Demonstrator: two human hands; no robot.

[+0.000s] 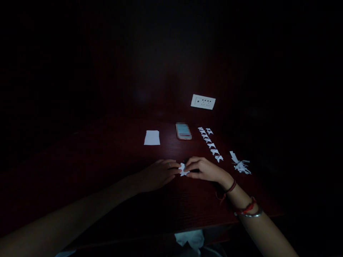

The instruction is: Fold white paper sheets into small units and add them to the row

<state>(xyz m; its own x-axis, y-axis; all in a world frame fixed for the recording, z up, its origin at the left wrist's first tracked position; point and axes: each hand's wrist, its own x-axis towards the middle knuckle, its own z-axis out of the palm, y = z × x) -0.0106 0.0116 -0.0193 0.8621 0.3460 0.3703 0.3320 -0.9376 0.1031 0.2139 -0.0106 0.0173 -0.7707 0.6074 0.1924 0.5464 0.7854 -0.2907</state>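
Observation:
A small white paper star (pixel 182 170) with pointed edges lies at table height between my two hands. My left hand (pixel 160 173), a ring on one finger, has its fingertips closed on the star's left edge. From the right, my right hand (pixel 203 169) pinches the same piece, and its fingers cover part of it. Just beyond my right hand runs a slanting row of similar small white paper pieces (pixel 210 145), with another paper piece (pixel 209 131) beside the row's far end.
The dark red table (pixel 120 157) also holds a white paper stack (pixel 152 137), a phone (pixel 183 131) with a blurred screen, and a pile of thin paper strips (pixel 241 166) at the right. A socket plate (pixel 203 102) is on the back wall. The surroundings are very dark.

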